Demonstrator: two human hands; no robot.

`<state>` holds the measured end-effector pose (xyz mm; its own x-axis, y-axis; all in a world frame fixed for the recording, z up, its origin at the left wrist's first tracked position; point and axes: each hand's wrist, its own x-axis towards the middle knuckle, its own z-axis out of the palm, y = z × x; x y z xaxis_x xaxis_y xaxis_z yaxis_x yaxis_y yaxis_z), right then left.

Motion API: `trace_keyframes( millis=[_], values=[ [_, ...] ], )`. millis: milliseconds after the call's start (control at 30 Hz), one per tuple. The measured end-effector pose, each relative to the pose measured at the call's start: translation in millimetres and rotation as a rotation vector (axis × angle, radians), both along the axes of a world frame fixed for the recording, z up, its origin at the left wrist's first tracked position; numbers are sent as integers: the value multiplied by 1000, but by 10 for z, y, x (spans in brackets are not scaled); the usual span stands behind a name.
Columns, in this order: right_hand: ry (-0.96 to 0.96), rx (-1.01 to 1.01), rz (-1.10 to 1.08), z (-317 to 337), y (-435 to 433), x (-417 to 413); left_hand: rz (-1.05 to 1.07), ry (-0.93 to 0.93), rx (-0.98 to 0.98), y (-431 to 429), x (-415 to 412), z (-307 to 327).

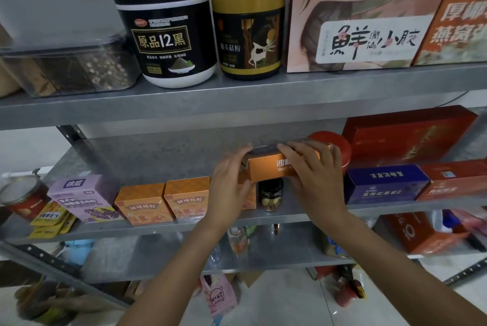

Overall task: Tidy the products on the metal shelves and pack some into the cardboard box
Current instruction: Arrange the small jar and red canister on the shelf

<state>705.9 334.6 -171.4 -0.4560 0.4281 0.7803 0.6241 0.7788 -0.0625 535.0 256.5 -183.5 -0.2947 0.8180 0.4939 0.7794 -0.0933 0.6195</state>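
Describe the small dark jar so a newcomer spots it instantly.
On the middle grey metal shelf, between the row of orange cardboard cartons and the dark blue flat box, stands the small dark glass jar. It alone there is round and black-lidded, directly below the orange cardboard box gripped by left hand and right hand.

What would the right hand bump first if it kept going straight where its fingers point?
The right hand grips the orange box; beyond, probably only bare shelf, depth unclear.

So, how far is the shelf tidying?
Done: two orange boxes stand side by side on the middle shelf. In hand: left hand and right hand hold an orange carton above a dark jar. To do: yellow sachets lie loose; packing cannot be judged.
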Motion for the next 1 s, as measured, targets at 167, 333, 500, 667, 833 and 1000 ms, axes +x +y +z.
trace_keyframes(
  millis=[167,333,500,667,833,1000],
  values=[
    [200,-186,200,181,-81,313,-101,-319,-25,-183,154,252],
    [596,-779,368,408,-207,599,-172,-861,-55,-351,362,422],
    [700,-1472,405,293,-245,752,-111,-995,-81,-337,495,432],
    [904,-1600,401,230,-367,700,-33,-1024,-87,-336,580,391],
    [955,-1687,364,200,-450,705,33,-1085,-150,-354,599,329],
    [979,-1692,318,170,-449,708,-24,-1158,-303,-379,595,322]
  ],
)
